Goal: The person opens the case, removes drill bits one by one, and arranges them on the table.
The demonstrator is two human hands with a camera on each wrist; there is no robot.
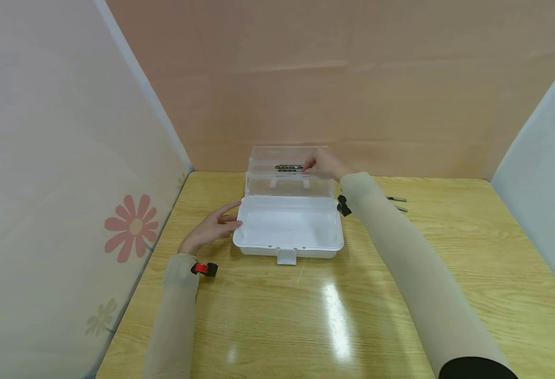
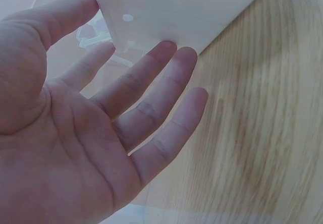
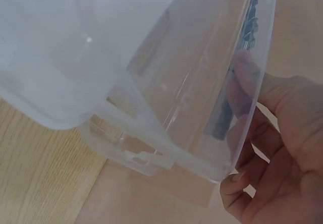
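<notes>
A white plastic box (image 1: 258, 249) stands open on the wooden table, its clear lid (image 1: 287, 185) tilted up at the back. Dark drill bits (image 1: 289, 168) lie inside the clear lid. My right hand (image 1: 308, 167) reaches over the lid and pinches the end of a drill bit (image 3: 237, 82); its fingertips (image 3: 243, 70) show through the clear lid (image 3: 192, 82). My left hand (image 1: 232, 217) lies flat on the table, its straight fingers (image 2: 166, 62) touching the left wall of the box (image 2: 176, 12).
Two more drill bits (image 1: 397, 199) lie on the table right of the box, behind my right forearm. Panel walls close in the table on the left, back and right. The box's latch (image 1: 286, 256) hangs at its front edge.
</notes>
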